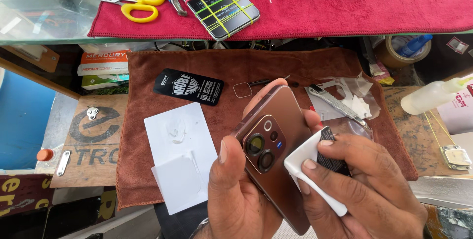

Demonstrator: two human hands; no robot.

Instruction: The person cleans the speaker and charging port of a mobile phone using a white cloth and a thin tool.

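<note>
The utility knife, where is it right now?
The utility knife lies on the brown cloth, right of the phone, beside clear plastic scraps.

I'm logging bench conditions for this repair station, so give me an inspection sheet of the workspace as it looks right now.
Surface: brown cloth over a wooden bench; red cloth on the glass shelf above.
Job's things: bronze phone, back side up, camera lenses showing; white wipe pressed at its edge.
Clutter: white cards, black packet, utility knife, yellow scissors, banded phone, squeeze bottle, tape roll.
Grippers: left hand grips the phone; right hand holds the wipe.
Cables: nothing seen.
Surroundings: boxes stacked under the shelf.
</note>
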